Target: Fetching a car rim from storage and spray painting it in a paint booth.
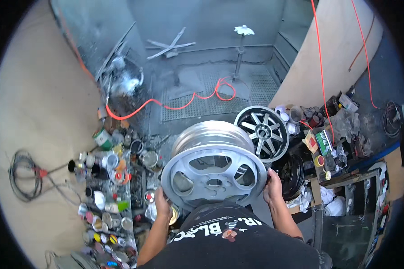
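Note:
A silver-grey car wheel rim (197, 179) without a tyre is held in front of my body, its face with several rounded openings turned toward me. My left hand (163, 206) is closed on its lower left edge. On the right edge, my right hand (272, 188) grips the rim, thumb up at the lip. Part of the fingers of both hands is hidden behind the metal. Just beyond the right side stands a black wheel rim with silver spokes (263, 131), partly covered by the held one. A darker black rim (291, 175) lies close to my right hand.
Cans and jars (110, 219) crowd the bench at left. Ahead, a grey booth has a floor grate (251, 85), a cross-shaped stand (171, 47) and a post stand (240, 56). A red hose (166, 106) loops across it. Boxes and bottles (323, 143) line the right.

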A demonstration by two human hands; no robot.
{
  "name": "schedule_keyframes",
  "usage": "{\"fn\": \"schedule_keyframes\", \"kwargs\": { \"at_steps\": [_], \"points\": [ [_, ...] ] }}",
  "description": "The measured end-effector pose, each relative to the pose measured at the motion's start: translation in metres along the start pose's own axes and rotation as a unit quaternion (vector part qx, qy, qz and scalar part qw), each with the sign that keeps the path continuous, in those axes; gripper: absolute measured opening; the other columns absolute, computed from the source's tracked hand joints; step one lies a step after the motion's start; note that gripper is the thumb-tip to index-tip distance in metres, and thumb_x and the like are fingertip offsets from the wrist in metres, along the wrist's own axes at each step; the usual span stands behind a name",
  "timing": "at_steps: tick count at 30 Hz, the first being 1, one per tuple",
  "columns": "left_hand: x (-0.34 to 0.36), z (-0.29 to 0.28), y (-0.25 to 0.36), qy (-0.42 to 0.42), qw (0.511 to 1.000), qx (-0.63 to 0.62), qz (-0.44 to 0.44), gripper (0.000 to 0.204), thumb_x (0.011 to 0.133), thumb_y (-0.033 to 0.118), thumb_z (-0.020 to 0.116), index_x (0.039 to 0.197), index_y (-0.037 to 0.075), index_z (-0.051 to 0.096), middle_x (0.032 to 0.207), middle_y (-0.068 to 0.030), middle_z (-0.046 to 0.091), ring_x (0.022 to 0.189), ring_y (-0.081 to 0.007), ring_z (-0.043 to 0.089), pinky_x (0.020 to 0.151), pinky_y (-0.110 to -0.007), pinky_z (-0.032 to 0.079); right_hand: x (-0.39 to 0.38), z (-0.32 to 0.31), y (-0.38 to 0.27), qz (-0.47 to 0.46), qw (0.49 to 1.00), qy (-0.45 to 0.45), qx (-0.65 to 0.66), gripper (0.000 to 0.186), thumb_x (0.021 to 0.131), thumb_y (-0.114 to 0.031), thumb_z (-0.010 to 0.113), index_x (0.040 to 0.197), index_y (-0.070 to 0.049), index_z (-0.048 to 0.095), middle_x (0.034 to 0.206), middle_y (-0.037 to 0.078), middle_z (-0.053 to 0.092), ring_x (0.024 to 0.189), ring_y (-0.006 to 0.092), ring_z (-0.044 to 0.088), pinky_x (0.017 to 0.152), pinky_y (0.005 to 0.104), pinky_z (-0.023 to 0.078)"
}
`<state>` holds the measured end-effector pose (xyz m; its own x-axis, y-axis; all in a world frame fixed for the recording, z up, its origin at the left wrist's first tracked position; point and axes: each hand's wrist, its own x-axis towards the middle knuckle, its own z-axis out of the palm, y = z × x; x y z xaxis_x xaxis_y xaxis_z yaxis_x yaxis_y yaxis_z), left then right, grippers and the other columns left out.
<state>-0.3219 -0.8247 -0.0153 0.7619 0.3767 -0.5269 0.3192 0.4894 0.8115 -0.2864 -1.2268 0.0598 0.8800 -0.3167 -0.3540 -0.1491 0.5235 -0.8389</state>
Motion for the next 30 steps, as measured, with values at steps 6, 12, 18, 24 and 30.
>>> {"fn": "schedule_keyframes", "kwargs": {
  "at_steps": [6, 12, 18, 24, 30],
  "points": [
    [0.07, 0.067, 0.052, -0.052, 0.994, -0.079, 0.058, 0.046, 0.098, 0.047, 0.04, 0.119, 0.01, 0.057, 0.118, -0.0057, 0.06, 0.107, -0.0234, 0.055, 0.094, -0.04, 0.041, 0.092, 0.054, 0.0, 0.17, 0.982, 0.005, 0.086, 0.045, 0.094, -0.045, 0.047, 0.116, -0.007, 0.059, 0.118, 0.011, 0.062, 0.11, 0.025, 0.056, 0.103, 0.0384, 0.036],
    [0.139, 0.122, 0.098, -0.071, 0.984, -0.15, 0.063, 0.052, 0.099, 0.047, 0.037, 0.126, 0.005, 0.053, 0.126, -0.0106, 0.057, 0.115, -0.0272, 0.053, 0.1, -0.043, 0.04, 0.211, 0.1, 0.007, 0.207, 0.971, -0.018, 0.122, 0.04, 0.096, -0.038, 0.048, 0.11, -0.002, 0.059, 0.11, 0.014, 0.064, 0.103, 0.0294, 0.059, 0.097, 0.0441, 0.042],
    [0.177, 0.184, 0.116, -0.016, 0.99, -0.137, 0.022, 0.043, 0.098, 0.039, 0.047, 0.123, 0.004, 0.053, 0.121, -0.01, 0.059, 0.109, -0.0267, 0.057, 0.095, -0.042, 0.044, 0.282, 0.114, -0.013, 0.216, 0.97, -0.015, 0.11, 0.036, 0.096, -0.035, 0.049, 0.107, -0.002, 0.06, 0.106, 0.013, 0.065, 0.1, 0.0283, 0.06, 0.096, 0.0446, 0.043],
    [0.228, 0.263, 0.145, -0.095, 0.994, -0.05, 0.022, 0.033, 0.1, 0.033, 0.047, 0.113, 0.003, 0.052, 0.106, -0.0101, 0.062, 0.096, -0.0223, 0.061, 0.086, -0.039, 0.05, 0.324, 0.103, -0.03, 0.191, 0.969, 0.037, 0.15, 0.039, 0.097, -0.037, 0.046, 0.114, -0.005, 0.058, 0.115, 0.013, 0.063, 0.106, 0.031, 0.058, 0.099, 0.0515, 0.04],
    [0.303, 0.382, 0.178, -0.147, 0.988, 0.042, 0.002, 0.031, 0.099, 0.033, 0.049, 0.109, 0.004, 0.054, 0.102, -0.0077, 0.062, 0.093, -0.0173, 0.06, 0.084, -0.034, 0.049, 0.353, 0.111, -0.056, 0.109, 0.956, 0.152, 0.224, 0.046, 0.1, -0.04, 0.037, 0.122, -0.004, 0.054, 0.122, 0.013, 0.06, 0.113, 0.0279, 0.056, 0.105, 0.0428, 0.038]
  ]
}}
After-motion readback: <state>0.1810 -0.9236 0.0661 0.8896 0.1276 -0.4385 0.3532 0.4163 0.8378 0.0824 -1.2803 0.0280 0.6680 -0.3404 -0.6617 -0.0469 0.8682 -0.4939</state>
